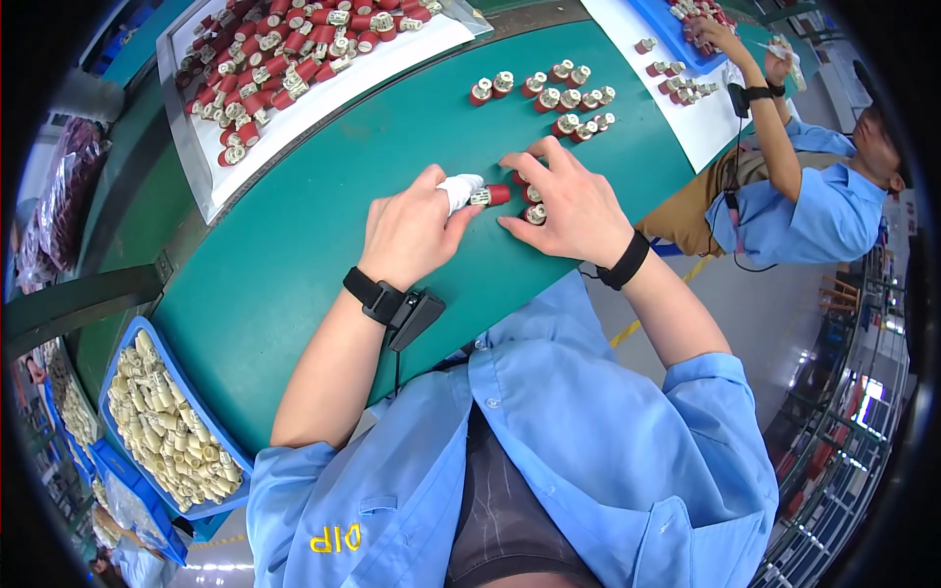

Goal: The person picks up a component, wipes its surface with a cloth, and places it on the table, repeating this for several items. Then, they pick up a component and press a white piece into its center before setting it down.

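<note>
This place seems to be a factory workshop for assembly by hand. The long green table carries many small red parts, all of the same kind, heaped in a tray. Beside it, 1 blue crate is full of cream parts. 2 people wear similar blue shirts, as a uniform. Tall metal shelves stand on a grey floor, which has a yellow line.

floor: gray, with a yellow line | table: big, green | right side: long metal shelves, bright white light
</note>
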Demonstrator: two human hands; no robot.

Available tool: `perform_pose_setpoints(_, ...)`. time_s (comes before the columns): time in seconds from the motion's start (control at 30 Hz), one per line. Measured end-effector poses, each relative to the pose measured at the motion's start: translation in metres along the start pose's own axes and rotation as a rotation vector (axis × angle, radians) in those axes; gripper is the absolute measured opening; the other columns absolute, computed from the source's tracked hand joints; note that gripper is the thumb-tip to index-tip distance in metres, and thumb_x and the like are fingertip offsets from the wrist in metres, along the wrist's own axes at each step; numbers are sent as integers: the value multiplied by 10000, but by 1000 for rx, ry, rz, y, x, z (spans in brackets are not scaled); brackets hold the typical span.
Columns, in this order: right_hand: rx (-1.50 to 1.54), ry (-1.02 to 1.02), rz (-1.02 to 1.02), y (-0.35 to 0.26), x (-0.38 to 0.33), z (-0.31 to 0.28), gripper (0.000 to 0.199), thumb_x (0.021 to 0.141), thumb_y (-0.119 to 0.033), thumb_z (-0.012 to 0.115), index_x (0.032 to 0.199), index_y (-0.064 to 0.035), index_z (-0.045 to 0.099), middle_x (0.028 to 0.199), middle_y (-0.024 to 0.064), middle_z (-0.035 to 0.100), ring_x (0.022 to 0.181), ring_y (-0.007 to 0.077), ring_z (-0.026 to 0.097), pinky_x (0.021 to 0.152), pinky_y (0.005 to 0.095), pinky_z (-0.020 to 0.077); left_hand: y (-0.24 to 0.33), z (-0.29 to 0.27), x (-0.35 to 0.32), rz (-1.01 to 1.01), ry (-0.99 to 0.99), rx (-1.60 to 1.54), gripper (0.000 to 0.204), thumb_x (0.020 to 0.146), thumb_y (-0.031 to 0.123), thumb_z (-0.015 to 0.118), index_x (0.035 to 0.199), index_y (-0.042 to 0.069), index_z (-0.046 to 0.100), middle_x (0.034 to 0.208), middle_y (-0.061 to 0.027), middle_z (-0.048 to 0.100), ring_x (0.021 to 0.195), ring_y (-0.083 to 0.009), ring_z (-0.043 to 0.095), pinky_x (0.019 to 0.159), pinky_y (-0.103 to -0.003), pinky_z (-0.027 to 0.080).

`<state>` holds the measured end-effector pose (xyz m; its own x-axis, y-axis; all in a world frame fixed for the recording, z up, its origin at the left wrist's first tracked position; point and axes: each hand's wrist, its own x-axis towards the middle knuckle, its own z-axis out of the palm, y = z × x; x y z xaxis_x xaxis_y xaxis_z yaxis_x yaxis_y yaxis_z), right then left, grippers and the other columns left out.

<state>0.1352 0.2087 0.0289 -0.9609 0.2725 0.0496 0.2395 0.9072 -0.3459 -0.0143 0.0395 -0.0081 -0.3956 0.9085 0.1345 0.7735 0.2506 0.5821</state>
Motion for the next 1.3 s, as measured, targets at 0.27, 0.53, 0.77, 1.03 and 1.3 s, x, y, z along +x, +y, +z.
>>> perform_pose_setpoints(0.27, 91, 3, 16, -4, -6, -20, 695, 708, -321, 855, 1316, -169, 554, 1188, 96, 546, 967, 305, 657, 739, 408, 575, -5, 4, 5, 93, 33, 65, 240, 938, 304, 679, 915, 69, 719, 958, -88, 654, 705, -328, 679, 578, -437, 528)
perform_pose_setpoints(0.53, 58, 59, -31, 9, -23, -11, 786, 666, -330, 886, 1351, -165, 536, 1269, 116, 536, 1048, 335, 635, 813, 412, 568, -4, 7, 3, 119, 77, -7, 229, 945, 288, 676, 935, 63, 714, 959, -99, 708, 705, -342, 681, 591, -425, 538)
perform_pose_setpoints(0.77, 52, 87, -32, 10, -25, -6, 846, 637, -343, 909, 1368, -153, 527, 1277, 134, 524, 1082, 354, 615, 859, 420, 552, -8, 11, 3, 143, 106, -57, 184, 941, 264, 684, 986, 89, 721, 944, -105, 701, 705, -345, 678, 592, -425, 539)
perform_pose_setpoints(1.03, 33, 125, -71, 10, -31, -8, 897, 621, -358, 917, 1388, -133, 509, 1292, 145, 509, 1091, 372, 603, 884, 423, 540, -3, 11, 4, 139, 112, -81, 176, 940, 245, 687, 1011, 86, 714, 965, -98, 664, 697, -335, 674, 578, -419, 539)
perform_pose_setpoints(1.3, 29, 213, -49, 0, -54, -26, 518, 722, -214, 863, 1157, -71, 619, 1010, 116, 637, 869, 290, 677, 719, 367, 560, 9, 13, 4, 95, 134, -81, 154, 927, 192, 697, 1043, 91, 697, 999, -74, 641, 717, -305, 684, 575, -400, 540)
